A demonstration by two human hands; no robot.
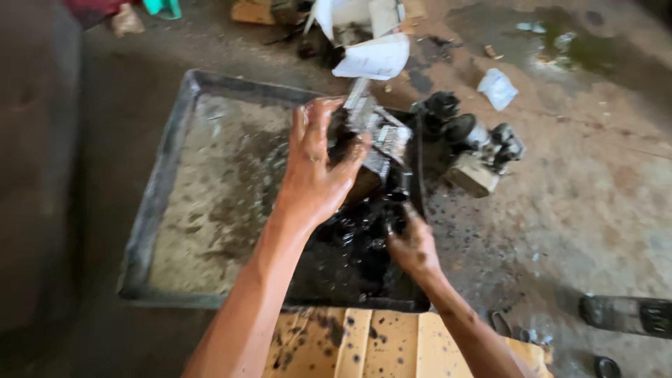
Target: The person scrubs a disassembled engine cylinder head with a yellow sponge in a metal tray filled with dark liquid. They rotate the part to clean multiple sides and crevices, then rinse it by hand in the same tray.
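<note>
My left hand (318, 168) grips a greasy metal engine part (374, 136), holding it tilted above the right half of a shallow metal tray (168, 147). Below it, my right hand (413, 245) reaches into a pool of black oily liquid (350, 252) in the tray's right side; its fingers are curled and dark with oil, and whether they hold anything is hidden. Both hands are wet and stained.
Several dirty engine parts (476, 143) lie on the concrete floor right of the tray. Crumpled white paper (371, 56) and a plastic scrap (497, 87) sit beyond. An oil-spotted wooden plank (378, 346) lies at the near edge. A dark sandal (626, 315) rests at lower right.
</note>
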